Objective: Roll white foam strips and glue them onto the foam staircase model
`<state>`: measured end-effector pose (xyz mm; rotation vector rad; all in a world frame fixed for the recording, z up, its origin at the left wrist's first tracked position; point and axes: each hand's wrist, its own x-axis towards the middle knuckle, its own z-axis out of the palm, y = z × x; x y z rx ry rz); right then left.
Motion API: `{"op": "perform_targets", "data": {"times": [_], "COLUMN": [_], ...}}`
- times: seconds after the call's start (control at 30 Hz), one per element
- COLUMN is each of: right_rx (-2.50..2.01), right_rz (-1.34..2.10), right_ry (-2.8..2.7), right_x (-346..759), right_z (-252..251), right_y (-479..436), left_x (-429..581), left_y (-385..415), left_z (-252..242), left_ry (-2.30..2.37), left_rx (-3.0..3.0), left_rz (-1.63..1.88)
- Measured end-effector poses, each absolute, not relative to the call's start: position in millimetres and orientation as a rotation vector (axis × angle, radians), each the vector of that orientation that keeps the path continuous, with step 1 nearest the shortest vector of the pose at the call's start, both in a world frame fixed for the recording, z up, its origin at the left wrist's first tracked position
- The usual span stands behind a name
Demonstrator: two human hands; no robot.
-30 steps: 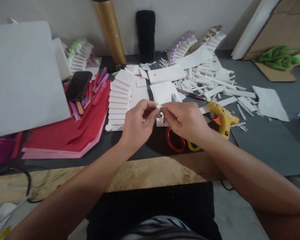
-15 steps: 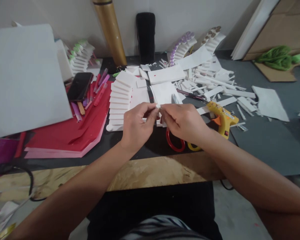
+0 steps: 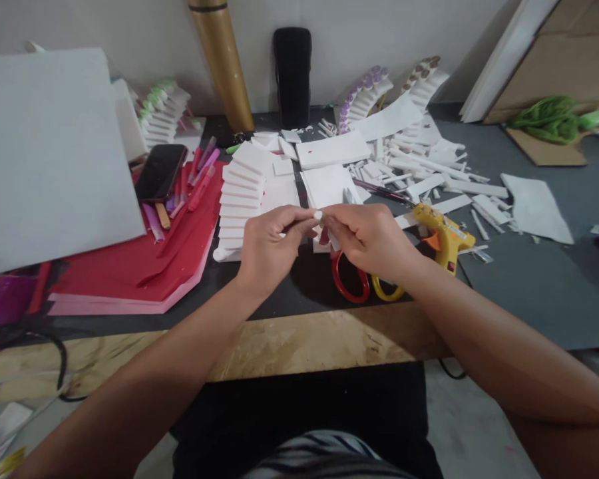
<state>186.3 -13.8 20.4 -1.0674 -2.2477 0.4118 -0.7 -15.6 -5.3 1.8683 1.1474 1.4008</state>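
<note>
Between the fingertips of my left hand and my right hand is a small white roll, its round end turned up towards me. Both hands are closed in a pinch on it; its lower part is hidden by the fingers. Just left of the hands, a white fan of stair-like steps lies on the table, with a rounded white piece at its near end. Scissors with one red and one yellow handle loop lie under my right hand, their blades partly covered.
A yellow glue gun lies to the right, beside scattered white strips. On the left are red sheets, markers and a phone. Small stair models, a gold bottle and a black case stand behind.
The small white roll has turned so its round end shows more plainly. My left fingers have straightened a little, and both hands have shifted slightly.
</note>
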Motion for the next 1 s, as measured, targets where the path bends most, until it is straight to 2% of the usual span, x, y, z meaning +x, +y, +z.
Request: {"op": "perform_targets", "data": {"times": [0.13,0.3,0.5,0.73,0.87,1.0], "right_rx": [-0.997,-0.927,-1.116,-1.141,-1.142,-1.12], "right_rz": [0.474,0.481,0.714,0.68,0.551,0.108], "right_ry": [-2.277,-2.241,-2.101,-2.048,-2.11,-2.243], "right_x": [188.2,187.4,185.2,188.9,189.3,187.3], "right_z": [23.4,21.3,24.1,29.5,25.7,19.0], "right_y": [-13.3,-12.6,-16.6,-15.1,-13.8,-15.7], "left_x": [-5.8,-9.5,-9.5,-10.3,-7.7,-1.5], "left_y": [-11.8,-12.2,-10.0,-7.7,-10.8,-13.3], "left_z": [1.2,2.1,4.4,13.5,13.5,9.2], "left_ry": [1.016,0.886,1.014,1.048,1.138,1.156], "left_rx": [1.68,1.749,1.869,1.738,1.637,1.594], "left_rz": [1.347,1.294,1.336,1.327,1.283,1.337]}}
